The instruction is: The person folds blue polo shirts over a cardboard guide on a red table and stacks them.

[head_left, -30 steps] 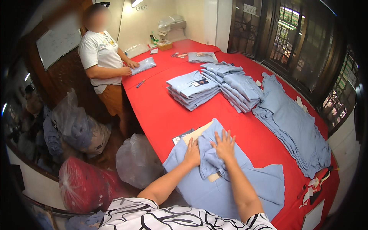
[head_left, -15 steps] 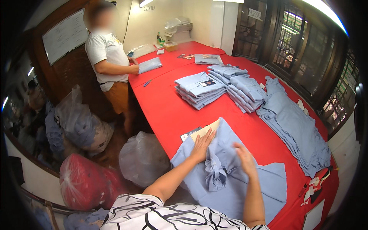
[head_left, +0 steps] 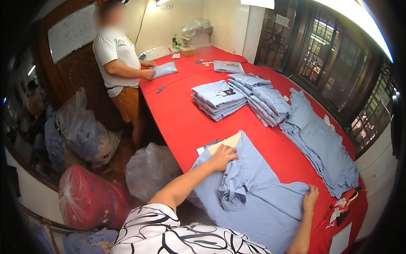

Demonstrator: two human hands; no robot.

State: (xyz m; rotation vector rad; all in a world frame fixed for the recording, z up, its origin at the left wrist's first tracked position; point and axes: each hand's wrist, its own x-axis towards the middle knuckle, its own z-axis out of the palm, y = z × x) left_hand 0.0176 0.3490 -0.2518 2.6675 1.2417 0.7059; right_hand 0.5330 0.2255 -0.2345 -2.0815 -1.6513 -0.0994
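Note:
A light blue shirt [head_left: 270, 199] lies spread over the near part of the red table, its collar and button band bunched in the middle. A tan card [head_left: 227, 143] lies on the shirt's far end. My left hand [head_left: 223, 158] rests beside the card, fingers bent and closed on the shirt's cloth. Out at the shirt's right edge, my right hand [head_left: 311, 198] grips the fabric corner between thumb and fingers. Dark tags [head_left: 205, 147] show just past the shirt's far left edge.
Folded blue shirts stand in stacks [head_left: 220, 99] [head_left: 266, 99] across the red table [head_left: 169, 110], with unfolded shirts [head_left: 319, 144] piled along the right. A person [head_left: 120, 63] at the far left handles a bagged shirt [head_left: 164, 70]. Filled plastic bags [head_left: 91, 197] sit on the floor to the left.
My right hand has moved right and down, from above the shirt's middle to its right edge, and has taken hold there. My left hand's fingers have gone from flat to bent.

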